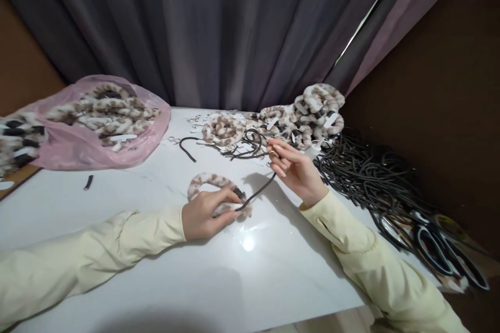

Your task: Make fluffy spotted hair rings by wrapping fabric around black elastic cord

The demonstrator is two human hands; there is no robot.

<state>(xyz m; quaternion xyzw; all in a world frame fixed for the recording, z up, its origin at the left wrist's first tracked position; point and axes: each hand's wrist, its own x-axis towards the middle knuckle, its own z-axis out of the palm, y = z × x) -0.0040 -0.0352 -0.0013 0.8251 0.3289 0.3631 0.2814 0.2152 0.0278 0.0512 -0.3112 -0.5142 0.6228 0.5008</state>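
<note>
On the white table, my left hand [203, 214] is closed around the near end of a brown-and-white furry tube [213, 179] bent into a loop. Its thumb and fingers also press on a thin black cord [261, 190] where it meets the tube. The cord rises to the right in a slight curve. My right hand [295, 166], raised above the table, pinches the cord's upper part between thumb and fingers. A small dark band shows on the tube beside my left fingertips. Exactly how cord and tube join is hidden by my fingers.
A pink plastic bag [135, 160] with furry tubes stands at the back left. More furry tubes [318, 98] are heaped at the back right. Black cords [363, 171] pile along the right edge, near scissors [433, 252]. A short black piece [89, 182] lies left.
</note>
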